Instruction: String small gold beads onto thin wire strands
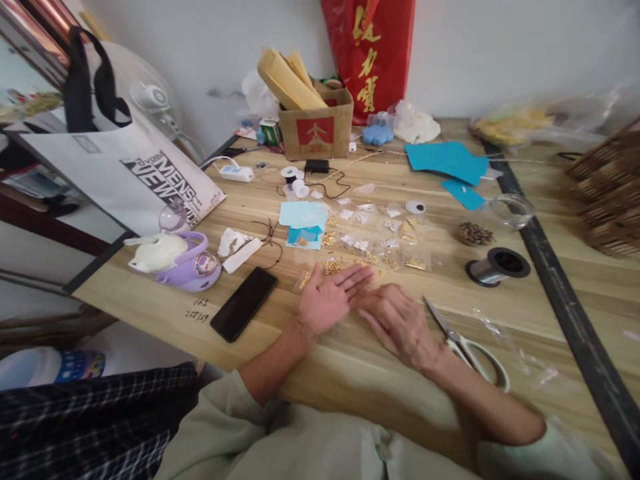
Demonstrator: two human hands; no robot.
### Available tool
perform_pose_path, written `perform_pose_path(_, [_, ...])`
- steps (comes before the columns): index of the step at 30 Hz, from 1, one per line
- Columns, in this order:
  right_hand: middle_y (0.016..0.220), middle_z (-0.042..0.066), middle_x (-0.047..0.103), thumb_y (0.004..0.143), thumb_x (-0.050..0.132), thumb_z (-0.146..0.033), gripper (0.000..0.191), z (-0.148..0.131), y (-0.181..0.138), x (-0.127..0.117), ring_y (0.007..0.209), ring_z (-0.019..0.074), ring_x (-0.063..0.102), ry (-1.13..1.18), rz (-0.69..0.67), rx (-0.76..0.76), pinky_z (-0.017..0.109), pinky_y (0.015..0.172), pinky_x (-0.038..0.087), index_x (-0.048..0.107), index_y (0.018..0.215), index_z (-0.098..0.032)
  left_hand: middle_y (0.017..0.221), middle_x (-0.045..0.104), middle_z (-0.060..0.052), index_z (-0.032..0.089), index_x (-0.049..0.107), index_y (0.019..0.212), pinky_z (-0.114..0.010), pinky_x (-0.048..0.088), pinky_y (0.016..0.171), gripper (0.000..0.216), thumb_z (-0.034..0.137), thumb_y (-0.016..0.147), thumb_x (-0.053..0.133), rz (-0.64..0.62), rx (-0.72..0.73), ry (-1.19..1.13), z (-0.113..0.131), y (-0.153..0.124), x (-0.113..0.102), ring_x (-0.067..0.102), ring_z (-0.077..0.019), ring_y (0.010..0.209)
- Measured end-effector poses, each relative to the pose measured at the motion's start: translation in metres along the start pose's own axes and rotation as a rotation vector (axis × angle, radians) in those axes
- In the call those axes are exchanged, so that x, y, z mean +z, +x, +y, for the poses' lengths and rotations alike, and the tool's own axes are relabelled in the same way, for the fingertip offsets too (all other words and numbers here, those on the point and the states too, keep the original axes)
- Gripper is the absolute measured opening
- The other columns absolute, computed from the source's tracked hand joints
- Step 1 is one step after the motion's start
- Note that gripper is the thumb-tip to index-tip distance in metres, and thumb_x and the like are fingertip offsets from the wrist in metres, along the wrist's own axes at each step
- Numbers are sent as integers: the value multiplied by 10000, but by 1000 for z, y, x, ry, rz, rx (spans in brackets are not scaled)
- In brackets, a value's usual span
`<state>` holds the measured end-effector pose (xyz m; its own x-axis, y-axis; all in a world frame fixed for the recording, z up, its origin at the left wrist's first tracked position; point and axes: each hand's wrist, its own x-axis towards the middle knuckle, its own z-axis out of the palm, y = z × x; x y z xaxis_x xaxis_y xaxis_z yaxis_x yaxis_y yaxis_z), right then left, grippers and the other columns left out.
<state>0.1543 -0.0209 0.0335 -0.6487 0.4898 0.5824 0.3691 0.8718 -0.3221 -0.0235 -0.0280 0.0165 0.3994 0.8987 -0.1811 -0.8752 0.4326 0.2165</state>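
My left hand point(327, 300) is turned palm up over the table, its fingers stretched out to the right. Close to its fingertips is my right hand point(400, 323), with fingers bent and pressed together; motion blur hides whatever is between them. Just beyond both hands lie small gold-coloured metal pieces point(333, 267) and clear little bags, one of them a bag of gold pieces point(415, 263). Silvery pieces point(361, 245) lie in further bags behind. Scissors point(463, 347) with pale handles rest beside my right forearm, blades partly apart.
A black phone point(244, 304) and a purple container point(187, 270) are at left. Wire on a black spool point(497, 267) stands at right, near a heap of dark beads point(475, 233). Behind are blue cards point(447, 162), a cardboard box point(317, 130) and a white bag point(125, 173).
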Motion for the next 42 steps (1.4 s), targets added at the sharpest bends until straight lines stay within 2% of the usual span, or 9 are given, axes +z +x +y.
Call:
perform_pose_path(4, [778,47,601,938,484,-199,93,11,3,-29,703,157,555,8,25,176,294,665,453,549,875,-177,1435,420,-205,12,248,1459,-399,262,1103,802,599,914,213,39,112,1,16,-1,7,323,-298,1381])
perform_pose_path(8, [833,73,616,960,422,-195,177,2,-11,-43,778,184,587,-106,-278,148,320,707,474,589,909,-165,1449,414,-173,62,205,1482,-388,269,1098,768,586,920,188,35,170,23,25,-6,9,318,-265,1388])
perform_pose_path(12, [982,104,622,945,476,-278,224,-28,-39,-30,907,214,604,-177,-363,87,356,776,502,590,1101,-164,1455,408,-165,66,204,1483,-381,246,1118,778,596,914,202,-6,181,30,25,-15,7,315,-255,1390])
perform_pose_path(14, [1056,111,610,928,514,-340,417,-41,-50,-18,996,240,582,-218,-398,75,393,837,495,478,1308,-171,1458,399,-175,55,207,1480,-386,235,1125,784,596,912,214,-3,184,33,23,-20,5,322,-264,1386])
perform_pose_path(16, [1064,117,602,905,552,-376,541,-50,-56,-4,1028,260,563,-271,-428,68,408,855,489,407,1379,-160,1458,394,-188,37,203,1477,-391,236,1123,792,593,913,217,22,189,40,21,-25,3,328,-275,1382])
perform_pose_path(23, [1011,125,592,848,619,-428,525,-65,-55,30,975,274,552,-389,-360,31,410,854,487,523,1255,-110,1470,371,-192,50,212,1477,-394,215,1122,748,555,926,184,19,189,38,13,-32,-9,338,-269,1377])
perform_pose_path(28, [1012,140,600,876,574,-435,553,-70,-65,42,967,281,547,-408,-268,-13,436,872,472,498,1277,-61,1471,362,-207,21,197,1473,-400,233,1109,772,561,921,197,11,197,46,14,-29,-17,338,-272,1377])
perform_pose_path(35, [1041,145,603,926,492,-383,496,-65,-69,45,989,295,536,-392,-242,-39,436,880,452,484,1301,-58,1468,368,-202,25,277,1451,-404,205,1120,765,571,921,194,-21,182,65,18,-26,-25,326,-286,1381])
perform_pose_path(42, [869,98,616,945,448,-268,341,-59,-37,34,807,232,554,-226,-228,-58,353,725,450,540,1217,-83,1504,298,-194,12,282,1445,-402,202,1123,793,593,918,165,-32,148,86,19,-23,-26,234,-291,1418])
